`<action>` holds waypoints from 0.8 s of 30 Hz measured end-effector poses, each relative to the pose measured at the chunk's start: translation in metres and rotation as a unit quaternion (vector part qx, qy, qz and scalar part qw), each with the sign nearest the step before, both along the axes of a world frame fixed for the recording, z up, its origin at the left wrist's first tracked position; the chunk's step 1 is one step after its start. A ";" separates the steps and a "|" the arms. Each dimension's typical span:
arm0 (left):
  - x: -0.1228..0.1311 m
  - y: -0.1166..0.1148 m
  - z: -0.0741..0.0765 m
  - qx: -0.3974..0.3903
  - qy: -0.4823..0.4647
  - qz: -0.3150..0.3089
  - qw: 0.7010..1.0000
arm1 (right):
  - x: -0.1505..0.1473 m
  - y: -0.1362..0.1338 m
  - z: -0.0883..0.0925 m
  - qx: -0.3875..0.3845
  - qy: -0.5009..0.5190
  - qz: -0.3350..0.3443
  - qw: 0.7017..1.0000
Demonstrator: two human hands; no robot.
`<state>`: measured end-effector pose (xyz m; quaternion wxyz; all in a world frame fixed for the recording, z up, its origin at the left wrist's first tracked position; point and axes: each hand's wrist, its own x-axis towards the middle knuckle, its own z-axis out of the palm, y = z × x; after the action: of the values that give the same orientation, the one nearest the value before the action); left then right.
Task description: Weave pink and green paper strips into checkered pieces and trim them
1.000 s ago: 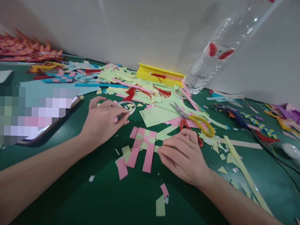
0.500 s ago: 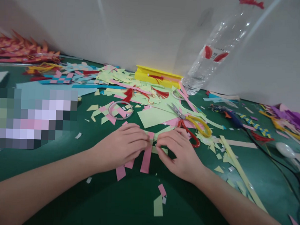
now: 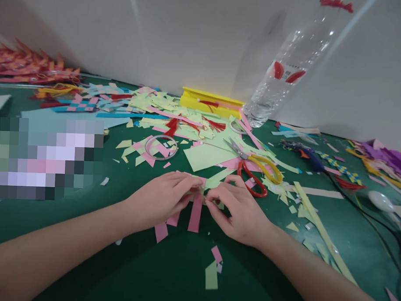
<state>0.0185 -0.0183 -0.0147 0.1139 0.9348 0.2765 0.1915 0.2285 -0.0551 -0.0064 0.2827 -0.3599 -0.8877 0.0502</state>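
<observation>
A small woven mat of pink and pale green paper strips [image 3: 195,212] lies on the green table [image 3: 143,271] in front of me. My left hand [image 3: 162,197] rests on its left side with the fingers closed on the strips. My right hand [image 3: 238,209] pinches the mat's right edge with thumb and fingertips. Pink strip ends stick out below both hands. Most of the weave is hidden under my fingers.
Scissors with a red and a yellow handle [image 3: 255,170] lie just beyond my right hand. A clear tape ring [image 3: 161,147] lies past my left hand. Paper scraps [image 3: 175,114], a yellow box [image 3: 210,102], a plastic bottle [image 3: 282,74] and a black cable [image 3: 360,195] crowd the back and right.
My left hand let go of the tape ring and came down onto the woven mat. Both hands now pinch the mat close together at its middle.
</observation>
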 end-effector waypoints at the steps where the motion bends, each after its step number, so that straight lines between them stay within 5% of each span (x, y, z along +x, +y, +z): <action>1: 0.000 0.000 -0.001 0.005 -0.004 -0.001 1.000 | 0.000 -0.001 0.000 -0.002 0.007 0.001 1.000; 9: -0.003 0.001 0.000 0.026 -0.016 -0.009 0.999 | 0.001 -0.001 0.002 -0.029 0.038 -0.043 0.998; 17: -0.004 0.002 -0.002 -0.008 -0.004 -0.004 1.000 | 0.004 0.005 0.003 0.073 -0.010 0.046 0.996; 24: -0.004 0.002 0.001 -0.031 0.004 0.003 1.000 | 0.006 0.006 0.000 0.044 0.009 0.068 0.997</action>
<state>0.0142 -0.0168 -0.0140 0.1411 0.9309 0.2853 0.1792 0.2347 -0.0496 -0.0066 0.3020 -0.2855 -0.9089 0.0336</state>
